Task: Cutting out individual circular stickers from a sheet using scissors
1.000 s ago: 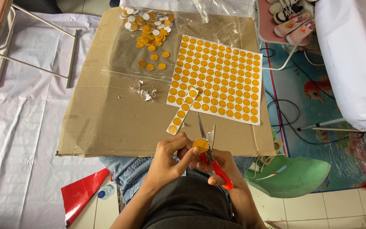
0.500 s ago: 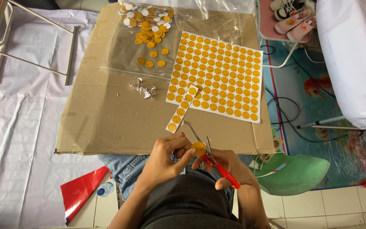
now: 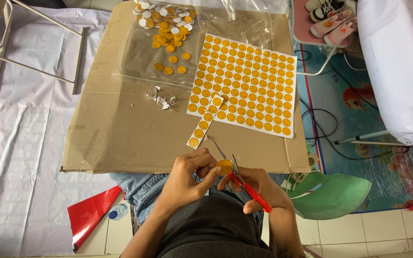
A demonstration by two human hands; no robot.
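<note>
My left hand [image 3: 187,177] pinches a small round orange sticker piece [image 3: 224,166] at the near edge of the cardboard sheet [image 3: 120,129]. In my right hand [image 3: 259,187] are red-handled scissors [image 3: 244,184], their blades apart around the sticker piece. A white sheet of orange round stickers [image 3: 244,86] lies flat ahead. A narrow cut strip of stickers [image 3: 204,123] rests beside its near-left corner.
A clear plastic bag [image 3: 163,43] with several cut orange and white discs lies at the back. White paper scraps [image 3: 161,99] sit mid-board. A green plastic object [image 3: 331,196] is at my right, a red sheet [image 3: 89,215] and a small bottle [image 3: 118,211] at my left.
The scissor blades have opened and shifted slightly left around the sticker piece. My hands stay in about the same place.
</note>
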